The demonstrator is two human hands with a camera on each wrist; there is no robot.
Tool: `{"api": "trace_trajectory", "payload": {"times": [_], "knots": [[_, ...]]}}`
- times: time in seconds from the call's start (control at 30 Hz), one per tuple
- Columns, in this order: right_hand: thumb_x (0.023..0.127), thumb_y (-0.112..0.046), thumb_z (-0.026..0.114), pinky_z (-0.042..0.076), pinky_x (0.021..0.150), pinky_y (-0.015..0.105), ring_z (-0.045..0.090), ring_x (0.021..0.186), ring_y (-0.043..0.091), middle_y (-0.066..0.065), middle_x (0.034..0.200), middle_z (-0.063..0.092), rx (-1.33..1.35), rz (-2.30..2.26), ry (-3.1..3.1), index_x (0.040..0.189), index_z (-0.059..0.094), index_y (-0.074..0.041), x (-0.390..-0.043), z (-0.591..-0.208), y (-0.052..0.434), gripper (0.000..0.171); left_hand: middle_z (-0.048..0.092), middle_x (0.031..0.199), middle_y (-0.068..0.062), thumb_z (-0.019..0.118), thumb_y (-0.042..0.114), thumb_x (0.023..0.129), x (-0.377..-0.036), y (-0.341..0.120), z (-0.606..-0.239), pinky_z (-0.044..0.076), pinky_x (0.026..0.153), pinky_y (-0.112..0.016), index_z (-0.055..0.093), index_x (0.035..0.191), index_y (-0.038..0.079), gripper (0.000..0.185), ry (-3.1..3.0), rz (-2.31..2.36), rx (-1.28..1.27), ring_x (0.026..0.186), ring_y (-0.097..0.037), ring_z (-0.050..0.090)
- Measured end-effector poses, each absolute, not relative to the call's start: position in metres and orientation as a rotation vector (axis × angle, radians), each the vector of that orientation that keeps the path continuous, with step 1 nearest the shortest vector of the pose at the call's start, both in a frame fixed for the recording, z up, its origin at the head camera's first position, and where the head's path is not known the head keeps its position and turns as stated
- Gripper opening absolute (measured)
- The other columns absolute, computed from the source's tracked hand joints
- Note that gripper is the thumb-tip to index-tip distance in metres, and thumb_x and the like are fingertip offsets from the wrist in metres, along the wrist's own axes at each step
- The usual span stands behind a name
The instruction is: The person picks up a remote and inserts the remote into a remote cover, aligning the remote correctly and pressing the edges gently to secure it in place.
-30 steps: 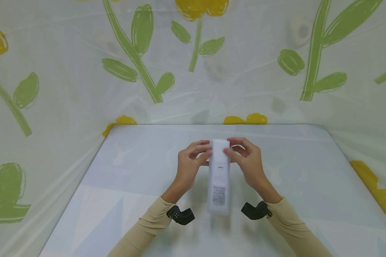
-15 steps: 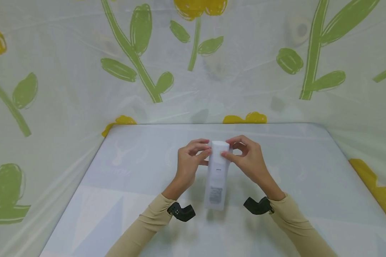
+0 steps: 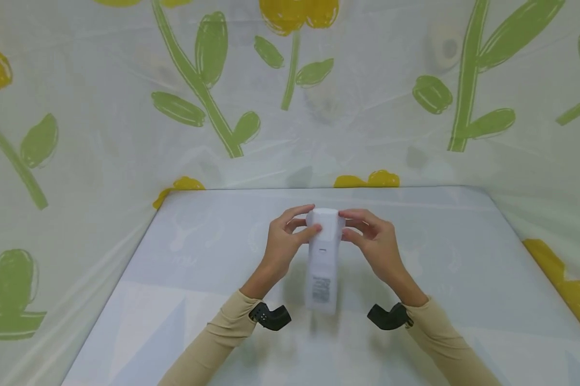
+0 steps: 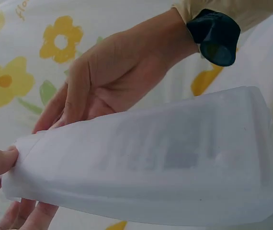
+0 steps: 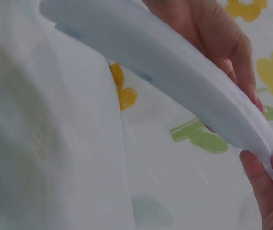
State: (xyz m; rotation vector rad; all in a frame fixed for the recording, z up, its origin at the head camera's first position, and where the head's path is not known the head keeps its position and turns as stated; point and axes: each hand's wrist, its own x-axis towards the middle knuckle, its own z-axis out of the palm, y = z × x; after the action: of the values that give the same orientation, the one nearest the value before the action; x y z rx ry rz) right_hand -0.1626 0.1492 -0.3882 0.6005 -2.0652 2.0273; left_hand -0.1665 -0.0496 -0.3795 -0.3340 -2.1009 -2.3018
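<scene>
A long white remote control [image 3: 323, 262] in a translucent cover [image 4: 213, 191] is held up over the table, its far end between both hands. Its back, with a small slot and a grey printed label [image 3: 321, 289], faces the head camera. My left hand [image 3: 282, 241] grips the far end from the left, thumb on the back. From the right, my right hand [image 3: 374, 241] pinches the cover's edge with thumb and fingertips. Translucent edges of the cover bulge out on both sides there. Through the cover, the left wrist view shows a blurred dark patch.
Beneath the hands is a pale table [image 3: 174, 311] with a faint blue pattern. A white cloth [image 3: 367, 118] printed with yellow flowers and green leaves hangs behind it and at the sides. Each wrist carries a black camera [image 3: 270, 316].
The remote's near end has swung left and slightly away. My right thumb has moved off its back to the right edge, while my left thumb reaches further over it. The cover's edges now flare outward.
</scene>
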Motion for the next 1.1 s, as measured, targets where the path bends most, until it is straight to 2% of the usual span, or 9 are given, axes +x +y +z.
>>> {"api": "trace_trajectory", "payload": {"times": [0.27,0.43,0.57,0.8,0.93,1.1], "knots": [[0.083,0.009,0.065,0.056,0.072,0.032,0.064,0.095,0.023,0.02,0.107,0.061,0.627,1.921,-2.02,0.098,0.068,0.008,-0.163,-0.39,0.147,0.015,0.062,0.117,-0.007,0.072,0.009,0.083,-0.168,-0.054,-0.379,0.054,0.078,-0.032,0.061,0.127,0.013,0.046,-2.156,-2.33,-0.41,0.102,-0.023,0.059],[0.084,0.007,0.065,0.056,0.069,0.038,0.064,0.091,0.024,0.017,0.103,0.061,0.615,2.029,-2.005,0.095,0.067,0.01,-0.162,-0.387,0.15,0.012,0.065,0.112,-0.008,0.076,0.008,0.079,-0.17,-0.056,-0.379,0.051,0.075,-0.029,0.064,0.124,0.009,0.047,-2.202,-2.241,-0.458,0.101,-0.023,0.06],[0.084,0.005,0.066,0.056,0.068,0.04,0.065,0.089,0.024,0.015,0.101,0.062,0.571,2.068,-2.019,0.093,0.066,0.011,-0.163,-0.384,0.15,0.011,0.063,0.115,-0.005,0.077,0.009,0.078,-0.17,-0.057,-0.377,0.052,0.074,-0.03,0.064,0.122,0.007,0.046,-2.232,-2.147,-0.507,0.101,-0.023,0.059],[0.085,-0.003,0.069,0.057,0.067,0.043,0.066,0.087,0.025,0.015,0.101,0.061,0.429,2.188,-2.075,0.1,0.064,0.009,-0.163,-0.381,0.144,0.02,0.062,0.117,-0.004,0.074,0.012,0.082,-0.167,-0.061,-0.382,0.054,0.076,-0.032,0.062,0.125,0.008,0.045,-2.288,-2.208,-0.438,0.101,-0.02,0.06],[0.084,-0.006,0.071,0.058,0.066,0.04,0.065,0.085,0.023,0.012,0.102,0.062,0.402,2.149,-2.134,0.106,0.063,0.005,-0.161,-0.382,0.143,0.026,0.061,0.118,-0.009,0.068,0.005,0.086,-0.166,-0.062,-0.386,0.057,0.073,-0.039,0.061,0.125,0.002,0.039,-2.194,-2.347,-0.48,0.099,-0.023,0.06],[0.082,-0.003,0.072,0.058,0.066,0.039,0.064,0.086,0.024,0.014,0.103,0.062,0.454,2.106,-2.139,0.105,0.065,0.004,-0.159,-0.386,0.141,0.025,0.066,0.107,-0.013,0.069,-0.002,0.083,-0.166,-0.061,-0.388,0.058,0.065,-0.042,0.065,0.115,-0.005,0.032,-2.069,-2.438,-0.413,0.09,-0.022,0.064]]}}
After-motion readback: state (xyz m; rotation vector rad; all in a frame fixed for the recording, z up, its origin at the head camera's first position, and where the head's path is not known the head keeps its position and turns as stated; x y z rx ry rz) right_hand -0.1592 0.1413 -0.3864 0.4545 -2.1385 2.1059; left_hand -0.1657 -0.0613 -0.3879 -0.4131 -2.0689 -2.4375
